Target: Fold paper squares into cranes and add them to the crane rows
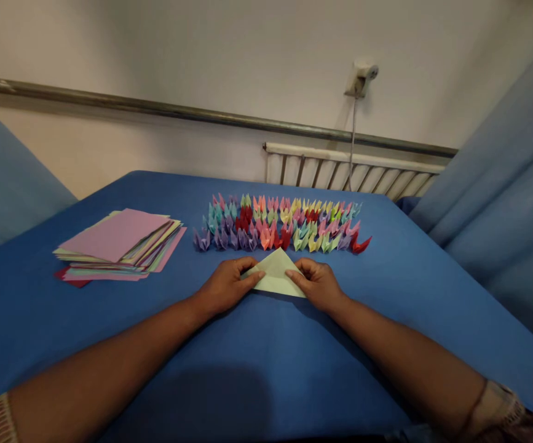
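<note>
A pale green sheet of origami paper [278,277], folded into a triangle with its peak pointing away from me, is held between both hands just above or on the blue table. My left hand [229,283] pinches its left corner, thumb on top and fingers curled behind. On the opposite corner, my right hand [319,284] grips in the same way. Directly beyond the paper stand several rows of folded paper cranes [275,237] in purple, red, pink, yellow, green and blue.
A loose stack of coloured paper sheets [121,240], pink on top, lies on the left of the blue-covered table [192,375]. Behind the table are a metal rail [192,114], a radiator [331,167] and a wall socket with a plug [361,80]. Blue curtains [506,166] hang on both sides.
</note>
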Available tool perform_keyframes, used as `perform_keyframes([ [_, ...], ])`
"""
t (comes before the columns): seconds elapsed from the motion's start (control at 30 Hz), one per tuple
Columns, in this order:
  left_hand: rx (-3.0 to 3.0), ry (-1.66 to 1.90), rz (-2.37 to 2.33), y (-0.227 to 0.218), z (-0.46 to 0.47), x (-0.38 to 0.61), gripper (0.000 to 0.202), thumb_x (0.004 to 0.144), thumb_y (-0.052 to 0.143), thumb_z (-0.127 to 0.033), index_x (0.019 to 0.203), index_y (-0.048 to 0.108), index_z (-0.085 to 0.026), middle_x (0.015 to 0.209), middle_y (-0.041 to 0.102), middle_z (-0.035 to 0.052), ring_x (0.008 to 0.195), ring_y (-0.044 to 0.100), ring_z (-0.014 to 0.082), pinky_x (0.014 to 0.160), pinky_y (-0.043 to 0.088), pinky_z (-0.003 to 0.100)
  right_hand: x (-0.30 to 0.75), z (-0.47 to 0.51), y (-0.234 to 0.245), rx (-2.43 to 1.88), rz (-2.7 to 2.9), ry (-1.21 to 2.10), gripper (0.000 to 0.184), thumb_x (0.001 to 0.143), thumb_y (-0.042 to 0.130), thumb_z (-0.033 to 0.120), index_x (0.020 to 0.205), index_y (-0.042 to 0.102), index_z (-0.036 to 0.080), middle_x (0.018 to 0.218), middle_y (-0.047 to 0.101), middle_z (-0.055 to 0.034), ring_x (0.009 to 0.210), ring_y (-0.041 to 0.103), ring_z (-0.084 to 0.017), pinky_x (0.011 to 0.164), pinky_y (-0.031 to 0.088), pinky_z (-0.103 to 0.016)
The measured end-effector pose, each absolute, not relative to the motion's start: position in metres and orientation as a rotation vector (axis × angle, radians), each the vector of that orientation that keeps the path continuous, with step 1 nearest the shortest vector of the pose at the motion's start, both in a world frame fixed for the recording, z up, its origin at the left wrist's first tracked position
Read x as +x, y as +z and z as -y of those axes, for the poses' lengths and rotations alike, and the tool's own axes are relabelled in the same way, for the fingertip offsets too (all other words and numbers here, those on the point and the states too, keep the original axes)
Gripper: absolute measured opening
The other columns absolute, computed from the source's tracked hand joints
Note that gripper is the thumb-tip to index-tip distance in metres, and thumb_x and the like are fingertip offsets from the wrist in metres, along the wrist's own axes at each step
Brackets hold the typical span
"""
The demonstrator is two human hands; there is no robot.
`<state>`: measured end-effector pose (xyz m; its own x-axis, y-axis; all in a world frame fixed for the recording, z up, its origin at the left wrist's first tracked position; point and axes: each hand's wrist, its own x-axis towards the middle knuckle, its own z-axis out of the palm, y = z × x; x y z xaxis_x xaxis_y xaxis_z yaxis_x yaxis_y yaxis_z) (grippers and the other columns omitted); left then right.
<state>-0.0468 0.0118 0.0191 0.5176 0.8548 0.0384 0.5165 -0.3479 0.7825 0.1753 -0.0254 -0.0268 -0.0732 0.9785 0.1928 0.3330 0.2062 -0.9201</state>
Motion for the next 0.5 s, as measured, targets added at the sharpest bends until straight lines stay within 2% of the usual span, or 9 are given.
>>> perform_keyframes([
  [0.17,2.103,0.577,-1.222,0.016,-0.016,-0.048,0.028,0.087,0.052,-0.041,0.089,0.066,-0.017,0.082,0.068,0.0011,0.074,0.061,0.0187,0.066,0.043,0.028,0.182,0.018,-0.025,-1.497,1.728,0.626,0.021,0.086,0.061,0.039,0.095,0.065,0.02,0.066,0.062,0.0021,0.056,0.054,-0.014,0.056,0.042,-0.025],
  [0.27,2.209,0.53,-1.295,0.015,-0.02,-0.048,0.026,0.086,0.052,-0.037,0.097,0.066,-0.017,0.089,0.07,0.0043,0.081,0.063,0.0218,0.07,0.045,0.03,0.182,0.022,-0.015,-1.49,1.93,0.277,0.026,0.089,0.057,0.028,0.111,0.062,0.016,0.094,0.067,-0.0083,0.083,0.061,-0.021,0.077,0.048,-0.034],
  [0.33,2.279,0.495,-1.318,0.015,-0.023,-0.048,0.028,0.087,0.052,-0.036,0.102,0.066,-0.016,0.094,0.07,0.0067,0.086,0.064,0.0239,0.073,0.046,0.033,0.178,0.029,-0.008,-1.358,2.095,0.106,0.029,0.093,0.049,0.024,0.119,0.061,0.016,0.116,0.063,-0.0134,0.107,0.056,-0.025,0.093,0.044,-0.04],
  [0.5,2.457,0.448,-1.323,0.016,-0.027,-0.052,0.034,0.089,0.051,-0.032,0.115,0.062,-0.014,0.102,0.07,0.0111,0.095,0.064,0.0277,0.085,0.048,0.041,0.164,0.046,-0.003,-1.33,2.466,0.214,0.038,0.098,0.046,0.034,0.132,0.055,0.02,0.134,0.056,-0.0116,0.119,0.049,-0.027,0.096,0.041,-0.044],
])
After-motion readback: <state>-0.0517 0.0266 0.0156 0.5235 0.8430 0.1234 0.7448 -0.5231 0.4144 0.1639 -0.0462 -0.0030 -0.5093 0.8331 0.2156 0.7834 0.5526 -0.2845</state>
